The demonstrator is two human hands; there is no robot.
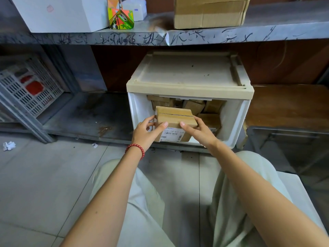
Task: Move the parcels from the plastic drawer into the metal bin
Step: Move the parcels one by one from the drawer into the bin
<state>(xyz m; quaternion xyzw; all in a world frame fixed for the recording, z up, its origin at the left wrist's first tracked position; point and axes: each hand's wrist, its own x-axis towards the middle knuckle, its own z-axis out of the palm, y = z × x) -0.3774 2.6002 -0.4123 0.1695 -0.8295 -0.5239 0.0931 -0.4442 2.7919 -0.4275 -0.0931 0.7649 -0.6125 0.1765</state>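
A white plastic drawer [233, 122] with a beige top stands open on a low shelf, with several brown cardboard parcels [194, 106] inside. One parcel [175, 117] with a barcode label sits at the drawer's front. My left hand [146, 132] grips its left side, thumb on top. My right hand [199, 131] grips its right side, thumb on the top edge. The metal bin [284, 139] is on the floor at the right, dark inside.
A scratched metal shelf [160, 38] hangs overhead with a white box [58, 13], a colourful carton [120, 15] and a large cardboard box [210, 11]. A grey slotted crate [30, 86] leans at the left. Crumpled paper [8, 146] lies on the tiled floor.
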